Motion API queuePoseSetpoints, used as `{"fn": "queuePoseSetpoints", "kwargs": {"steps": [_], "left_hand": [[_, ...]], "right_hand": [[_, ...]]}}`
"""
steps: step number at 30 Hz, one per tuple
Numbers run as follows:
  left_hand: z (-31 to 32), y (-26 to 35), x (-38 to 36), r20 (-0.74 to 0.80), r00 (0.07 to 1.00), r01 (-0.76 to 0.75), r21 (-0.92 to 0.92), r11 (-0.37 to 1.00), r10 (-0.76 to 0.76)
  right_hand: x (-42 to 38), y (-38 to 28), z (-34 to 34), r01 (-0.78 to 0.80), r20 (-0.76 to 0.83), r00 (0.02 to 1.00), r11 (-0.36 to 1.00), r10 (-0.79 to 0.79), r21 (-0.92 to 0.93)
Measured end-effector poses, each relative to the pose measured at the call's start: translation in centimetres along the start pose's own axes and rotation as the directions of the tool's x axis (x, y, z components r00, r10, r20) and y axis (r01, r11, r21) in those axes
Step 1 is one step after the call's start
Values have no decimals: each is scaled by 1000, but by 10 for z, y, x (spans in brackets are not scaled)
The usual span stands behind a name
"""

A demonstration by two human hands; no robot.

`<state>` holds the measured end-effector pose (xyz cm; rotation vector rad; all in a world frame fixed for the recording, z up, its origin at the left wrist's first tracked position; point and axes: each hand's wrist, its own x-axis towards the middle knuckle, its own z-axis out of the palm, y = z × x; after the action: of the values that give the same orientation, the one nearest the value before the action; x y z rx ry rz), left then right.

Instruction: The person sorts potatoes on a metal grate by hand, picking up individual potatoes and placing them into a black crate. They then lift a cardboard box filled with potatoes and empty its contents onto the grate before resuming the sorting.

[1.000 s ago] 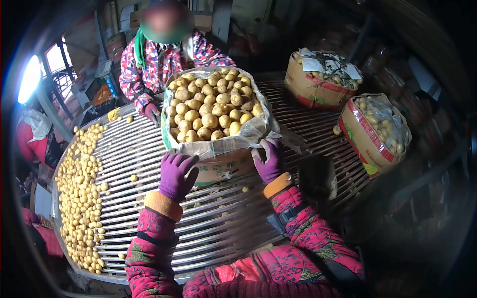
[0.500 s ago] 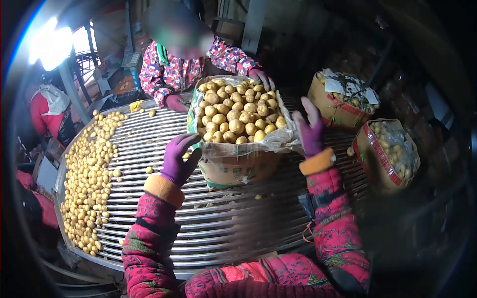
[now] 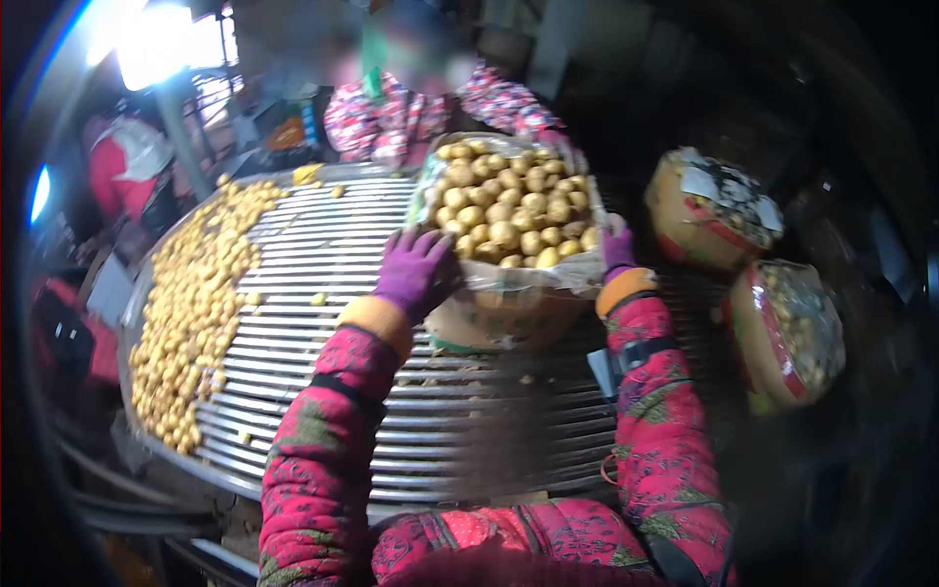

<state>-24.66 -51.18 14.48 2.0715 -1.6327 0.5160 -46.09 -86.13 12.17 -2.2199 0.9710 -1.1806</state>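
Observation:
A cardboard box (image 3: 509, 321) stands upright on the slatted metal table, heaped with potatoes (image 3: 509, 205). Clear plastic lining (image 3: 562, 277) folds over its near rim. At the box's left near corner, my left hand (image 3: 421, 269), in a purple glove, has its fingers bent over the edge. My right hand (image 3: 617, 247), gloved in purple with pale fingertips, is closed at the right rim, its thumb side partly hidden. The two hands hold the box from opposite sides.
Many loose potatoes (image 3: 196, 313) lie along the left of the slatted table (image 3: 313, 391). Two more filled boxes, one farther (image 3: 685, 220) and one nearer (image 3: 773, 338), stand at the right. Across the table, a person in a patterned jacket (image 3: 391, 122) stands behind the box.
Both hands have come in from beside the box onto its left and right edges. My view has shifted, so the box, table and person appear moved. The picture is blurrier.

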Motion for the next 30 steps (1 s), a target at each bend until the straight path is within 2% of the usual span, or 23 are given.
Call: {"fn": "queuePoseSetpoints", "kwargs": {"steps": [1, 3, 4, 6, 7, 9, 10, 12, 13, 17, 22, 24, 27, 30], "left_hand": [[1, -2, 3, 45, 999, -2, 30, 1000, 1], [8, -5, 4, 22, 1000, 15, 59, 998, -16], [18, -10, 4, -23, 1000, 12, 134, 991, -9], [6, 0, 5, 52, 995, 80, 146, 986, -88], [7, -1, 5, 42, 996, 70, 162, 984, -78], [-2, 5, 11, 129, 981, 125, 165, 978, -147], [-6, 5, 13, 159, 977, 115, 181, 977, -145], [-8, 3, 15, 193, 970, 112, 175, 978, -146], [2, -2, 13, 123, 985, 108, 127, 986, -124], [-12, -13, 7, 178, 984, -5, 44, 999, -3], [-14, -24, 7, 256, 965, -59, -17, 998, 61], [-4, -25, 5, 102, 991, -82, -45, 996, 86], [9, -23, 2, -8, 999, -41, -100, 994, 40], [4, -24, -5, -68, 997, -49, -65, 997, 45]], "right_hand": [[5, 14, 2, 10, 26, 1000, 999, -9, -50], [13, 33, 4, -17, 75, 997, 998, 22, -68], [19, 40, 4, -36, 93, 995, 997, 43, -74], [25, 50, 4, -57, 102, 993, 995, 65, -76], [26, 54, 4, -68, 96, 993, 995, 75, -74], [34, 82, 11, -62, 4, 998, 997, 63, -39], [39, 97, 11, -9, 19, 1000, 999, 10, -32], [42, 98, -1, -64, 107, 992, 996, 71, -60], [51, 125, 0, -81, 115, 990, 996, 78, 21], [39, 102, -21, -108, 123, 985, 990, 119, -91], [31, 90, -33, -128, 107, 983, 978, 147, -168], [31, 87, -33, -124, 105, 984, 973, 146, -194], [21, 67, -43, -112, 84, 987, 965, 135, -239], [13, 49, -42, -112, 83, 987, 953, 141, -283]]}}
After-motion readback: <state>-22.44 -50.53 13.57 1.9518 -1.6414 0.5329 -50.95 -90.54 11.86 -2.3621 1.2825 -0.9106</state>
